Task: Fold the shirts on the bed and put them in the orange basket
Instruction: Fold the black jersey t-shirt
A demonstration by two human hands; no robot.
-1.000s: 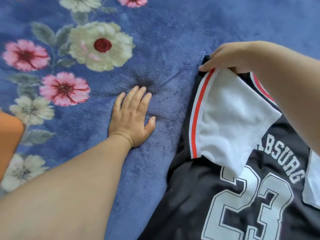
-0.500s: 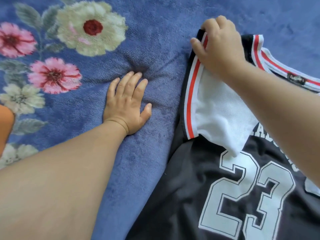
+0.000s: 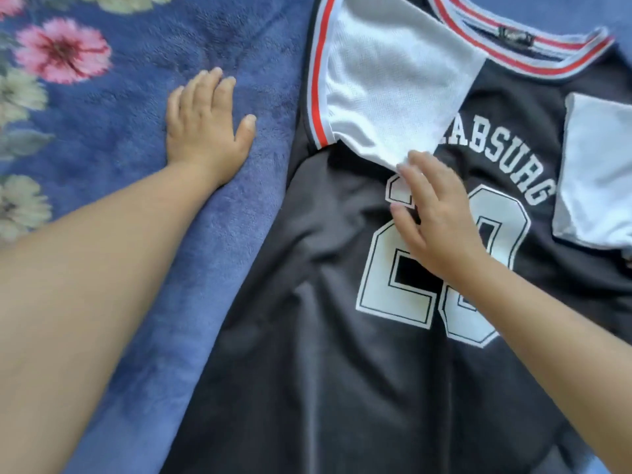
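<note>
Right hand (image 3: 441,227) presses flat on black jersey (image 3: 335,354).

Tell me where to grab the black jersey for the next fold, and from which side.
Probably the black jersey along its left long edge, coming in from the left hand's side. That edge lies free on the blanket, with the white sleeve already folded inward.

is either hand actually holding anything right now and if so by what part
Nothing is held. The left hand rests flat on the blanket; the right hand lies flat on the jersey.
</note>
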